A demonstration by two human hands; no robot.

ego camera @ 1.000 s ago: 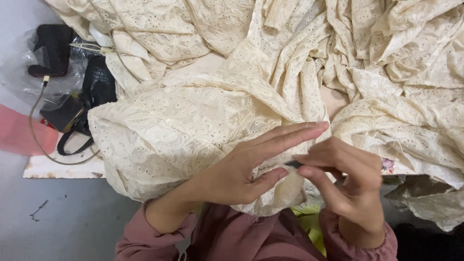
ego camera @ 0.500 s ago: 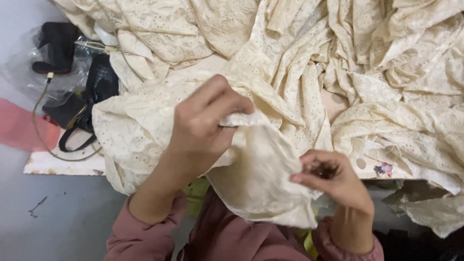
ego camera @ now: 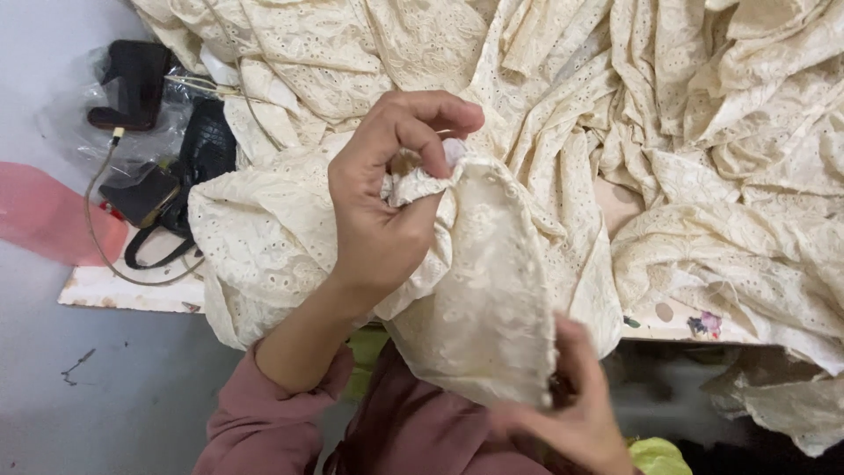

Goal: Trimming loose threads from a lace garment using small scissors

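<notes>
My left hand (ego camera: 387,202) is raised over the table, its fingers and thumb pinched on a bunched fold of cream eyelet lace fabric (ego camera: 479,299). The held piece hangs down toward my lap in a long flap. My right hand (ego camera: 576,409) is low at the front, behind the flap's bottom edge, fingers gripping it; part of the hand is hidden by the cloth. Both arms wear dusty pink sleeves (ego camera: 255,422). More of the same cream fabric (ego camera: 686,132) lies heaped across the table.
At the left, a black bag with a strap (ego camera: 198,158), a dark pouch (ego camera: 141,193), a clear plastic bag and a thin cable (ego camera: 92,237) lie by the table's edge. A pink shape (ego camera: 44,220) sits on the grey floor (ego camera: 105,396). Something yellow-green (ego camera: 655,456) shows near my lap.
My left hand has lifted and bunched the fabric fold tighter. My right hand has dropped lower, behind the hanging flap, and now grips its bottom edge.
</notes>
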